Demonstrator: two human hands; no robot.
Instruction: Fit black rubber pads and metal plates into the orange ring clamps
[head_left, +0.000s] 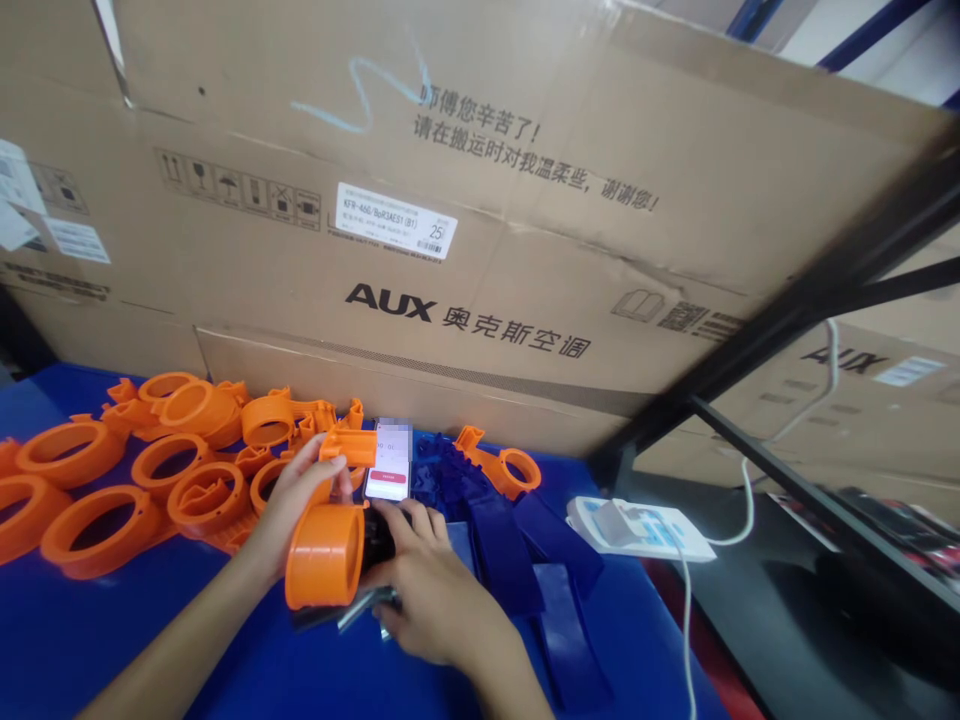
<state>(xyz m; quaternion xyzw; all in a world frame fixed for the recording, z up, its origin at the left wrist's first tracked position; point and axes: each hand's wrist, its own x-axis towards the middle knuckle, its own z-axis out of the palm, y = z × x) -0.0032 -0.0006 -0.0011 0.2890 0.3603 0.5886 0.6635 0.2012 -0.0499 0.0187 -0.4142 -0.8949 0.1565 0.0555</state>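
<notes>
My left hand is closed around an orange plastic tape dispenser frame, whose wide ring faces me and whose narrow end points up and away. Close against the ring's right side, my right hand curls its fingers on a dark object, mostly hidden by the hand and the ring. Below the two hands lie shiny metal pieces, partly covered and blurred. A phone with a lit screen rests just beyond my hands.
Several more orange frames crowd the left of the blue tabletop. One orange frame lies right of the phone, beside small blue parts and flat blue strips. A white power strip with cables sits right; cardboard boxes stand behind.
</notes>
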